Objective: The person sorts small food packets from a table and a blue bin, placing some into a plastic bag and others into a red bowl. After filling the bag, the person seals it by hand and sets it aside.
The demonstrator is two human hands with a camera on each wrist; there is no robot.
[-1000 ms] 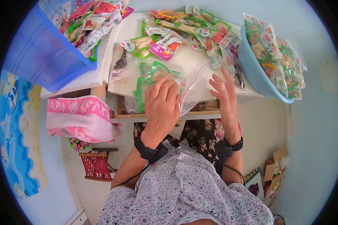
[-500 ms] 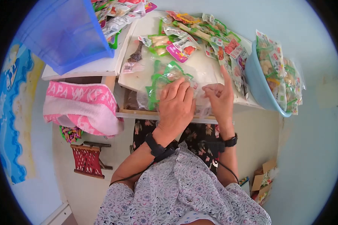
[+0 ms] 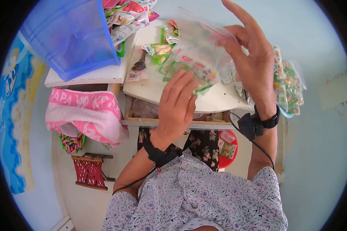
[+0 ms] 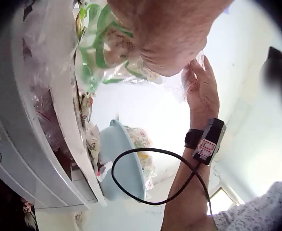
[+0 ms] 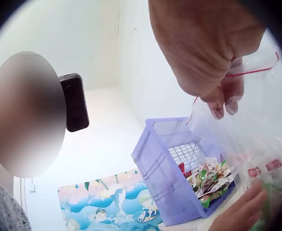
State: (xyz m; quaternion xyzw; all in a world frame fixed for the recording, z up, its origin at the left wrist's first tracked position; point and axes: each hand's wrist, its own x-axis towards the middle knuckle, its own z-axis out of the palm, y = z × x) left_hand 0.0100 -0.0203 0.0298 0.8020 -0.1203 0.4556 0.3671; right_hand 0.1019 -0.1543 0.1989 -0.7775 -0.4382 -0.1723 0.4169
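A clear zip bag [image 3: 198, 32] with a red seal line is raised over the front of the white table. Several green-edged snack packets [image 3: 202, 73] lie in its lower part. At the bag's upper right edge my right hand [image 3: 254, 57] pinches the plastic between thumb and fingers, near the red line [image 5: 251, 72] in the right wrist view. My left hand [image 3: 177, 104] lies with fairly straight fingers against the bag's lower end, over the packets; its palm side is hidden.
Loose snack packets [image 3: 162, 50] are on the table [image 3: 146, 88], partly behind the bag. A blue basket [image 3: 71, 42] of packets stands at left, a blue basin [image 4: 119, 166] of packets at right. Below the tabletop a drawer [image 3: 142, 123] is pulled out beside a pink towel [image 3: 85, 115].
My right hand has taken the bag's edge and risen up and right, lifting the bag with its packets off the drawer front. The left hand has stayed at the bag's lower end.
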